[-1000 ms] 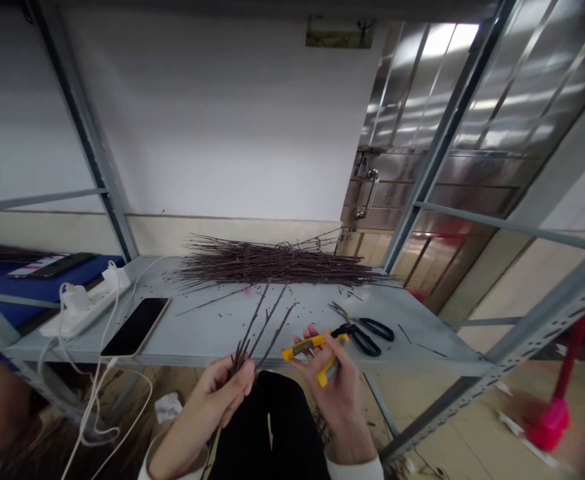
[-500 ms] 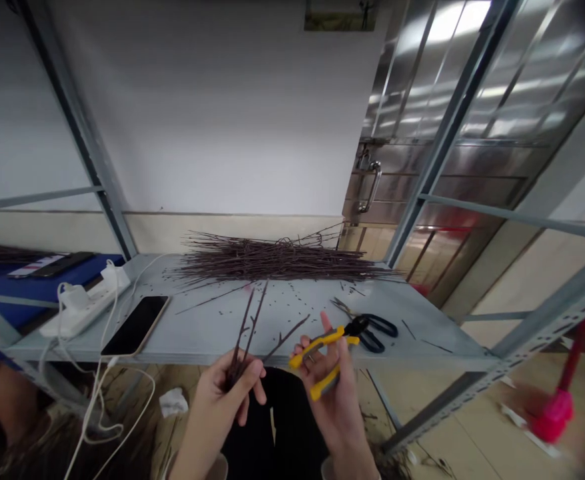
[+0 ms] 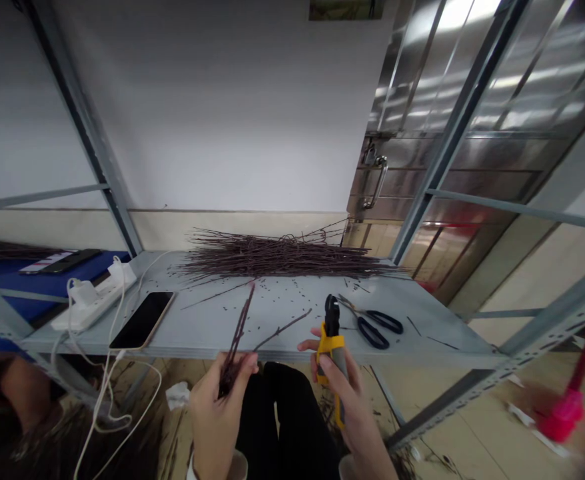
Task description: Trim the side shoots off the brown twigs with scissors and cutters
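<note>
Evidently the left hand (image 3: 217,407) had its grip closed, thumb against fingers, on a few dark twigs (image 3: 240,325) just past the near edge of the grey shelf (image 3: 212,327). Most of these twigs rose close together, tips toward the back, while a branched twig (image 3: 285,328) slanted off to the right from the same hand. The right hand (image 3: 347,387) had its grip wrapped around yellow-and-grey cutters (image 3: 332,343), the thumb lying along the handle and a finger stretched out to the left. The cutters' black head pointed away from the person, well apart from the held twigs; whether its blades were parted was too small to tell.

Behind, along the back of the shelf, lay a long bundle (image 3: 282,258) of similar twigs, with small dark crumbs scattered in front of it. Scissors (image 3: 357,311) with dark handles rested on the shelf just beside the cutters' head, to its right. Toward the left end were a phone (image 3: 143,320), lying flat with its screen dark, and a white power strip (image 3: 92,308) with plugs in it. White cables (image 3: 103,383) hung over the front edge. Below, a crumpled tissue (image 3: 177,395) lay on the floor (image 3: 437,393).
</note>
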Action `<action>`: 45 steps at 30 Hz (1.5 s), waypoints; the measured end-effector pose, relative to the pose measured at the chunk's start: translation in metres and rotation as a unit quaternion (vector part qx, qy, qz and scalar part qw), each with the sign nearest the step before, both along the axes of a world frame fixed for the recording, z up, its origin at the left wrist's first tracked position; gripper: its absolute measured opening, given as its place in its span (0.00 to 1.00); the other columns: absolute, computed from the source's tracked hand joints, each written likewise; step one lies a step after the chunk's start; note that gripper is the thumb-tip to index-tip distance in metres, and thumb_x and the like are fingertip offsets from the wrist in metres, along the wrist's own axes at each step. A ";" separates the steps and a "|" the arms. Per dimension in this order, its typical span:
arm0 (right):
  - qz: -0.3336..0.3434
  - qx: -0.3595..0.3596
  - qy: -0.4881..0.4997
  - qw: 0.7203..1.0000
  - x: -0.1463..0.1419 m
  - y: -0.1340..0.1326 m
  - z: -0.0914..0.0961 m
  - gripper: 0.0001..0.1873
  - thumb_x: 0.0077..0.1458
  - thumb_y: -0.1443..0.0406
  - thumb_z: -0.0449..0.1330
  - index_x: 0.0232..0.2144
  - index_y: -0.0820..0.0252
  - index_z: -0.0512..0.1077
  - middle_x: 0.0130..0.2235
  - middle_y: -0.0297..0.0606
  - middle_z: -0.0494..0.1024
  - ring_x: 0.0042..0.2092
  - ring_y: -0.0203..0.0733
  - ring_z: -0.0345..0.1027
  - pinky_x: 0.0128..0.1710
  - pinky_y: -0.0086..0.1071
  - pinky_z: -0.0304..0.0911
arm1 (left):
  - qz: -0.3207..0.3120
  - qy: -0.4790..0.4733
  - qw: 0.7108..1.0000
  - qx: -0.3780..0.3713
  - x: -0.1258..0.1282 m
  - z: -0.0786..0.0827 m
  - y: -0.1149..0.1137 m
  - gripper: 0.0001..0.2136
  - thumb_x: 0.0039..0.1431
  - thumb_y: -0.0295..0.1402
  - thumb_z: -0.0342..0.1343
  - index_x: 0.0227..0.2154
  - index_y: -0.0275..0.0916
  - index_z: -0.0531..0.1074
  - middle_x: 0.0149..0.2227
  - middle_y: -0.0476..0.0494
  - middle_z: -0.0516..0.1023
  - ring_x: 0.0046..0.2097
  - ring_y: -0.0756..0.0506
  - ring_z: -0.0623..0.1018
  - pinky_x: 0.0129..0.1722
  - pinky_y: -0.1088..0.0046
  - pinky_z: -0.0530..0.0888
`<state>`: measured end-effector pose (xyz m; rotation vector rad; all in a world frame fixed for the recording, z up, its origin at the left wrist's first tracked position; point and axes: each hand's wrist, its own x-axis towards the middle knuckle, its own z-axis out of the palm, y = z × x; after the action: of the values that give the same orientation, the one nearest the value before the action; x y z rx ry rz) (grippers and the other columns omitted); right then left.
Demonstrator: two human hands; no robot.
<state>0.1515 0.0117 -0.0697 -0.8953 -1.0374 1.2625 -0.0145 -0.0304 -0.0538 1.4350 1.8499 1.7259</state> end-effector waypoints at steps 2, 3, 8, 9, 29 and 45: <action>-0.006 0.011 -0.003 1.000 0.002 -0.004 0.006 0.20 0.51 0.51 0.63 0.41 0.57 0.75 0.39 0.40 0.78 0.35 0.40 0.65 0.33 0.30 0.62 | 0.009 0.040 0.999 0.012 0.000 -0.003 -0.001 0.05 0.55 0.36 0.59 0.26 0.43 0.75 0.28 0.48 0.83 0.30 0.45 0.81 0.33 0.74 0.75; -0.016 0.017 -0.009 1.000 0.004 -0.006 0.009 0.19 0.51 0.51 0.62 0.39 0.58 0.75 0.38 0.40 0.78 0.36 0.41 0.66 0.34 0.30 0.63 | 0.015 0.062 0.998 0.025 -0.001 -0.004 -0.002 0.04 0.55 0.35 0.59 0.26 0.43 0.75 0.29 0.48 0.83 0.31 0.45 0.81 0.33 0.73 0.75; -0.009 0.047 -0.086 0.995 0.018 -0.011 0.021 0.15 0.50 0.53 0.64 0.33 0.56 0.77 0.38 0.40 0.78 0.44 0.46 0.69 0.43 0.31 0.64 | 0.033 0.167 0.982 0.083 -0.003 -0.006 -0.003 0.03 0.56 0.30 0.58 0.28 0.44 0.75 0.29 0.48 0.84 0.30 0.45 0.81 0.34 0.74 0.75; 0.002 0.047 -0.097 0.994 0.021 -0.011 0.021 0.14 0.50 0.53 0.64 0.33 0.55 0.77 0.38 0.40 0.77 0.45 0.46 0.69 0.44 0.31 0.64 | 0.035 0.178 0.979 0.091 -0.003 -0.006 -0.004 0.03 0.56 0.30 0.58 0.28 0.44 0.75 0.29 0.48 0.84 0.30 0.46 0.81 0.33 0.74 0.75; 0.034 0.013 -0.089 0.995 0.026 -0.020 0.021 0.17 0.49 0.55 0.65 0.41 0.54 0.76 0.43 0.40 0.78 0.48 0.48 0.70 0.48 0.35 0.66 | 0.020 0.252 0.959 0.127 -0.007 -0.008 -0.004 0.06 0.56 0.26 0.56 0.29 0.42 0.76 0.27 0.46 0.83 0.29 0.46 0.81 0.30 0.76 0.75; 0.032 0.047 -0.107 0.993 0.022 -0.020 0.033 0.15 0.50 0.53 0.63 0.34 0.56 0.77 0.37 0.39 0.76 0.41 0.46 0.68 0.41 0.32 0.64 | -0.004 0.232 0.964 0.127 -0.010 -0.005 -0.005 0.06 0.57 0.27 0.56 0.31 0.41 0.78 0.28 0.46 0.83 0.29 0.46 0.81 0.33 0.76 0.75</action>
<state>0.1739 -0.0078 -0.0372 -0.9455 -1.2936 1.1785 -0.0248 -0.0358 -0.0589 2.0953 1.8715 1.7900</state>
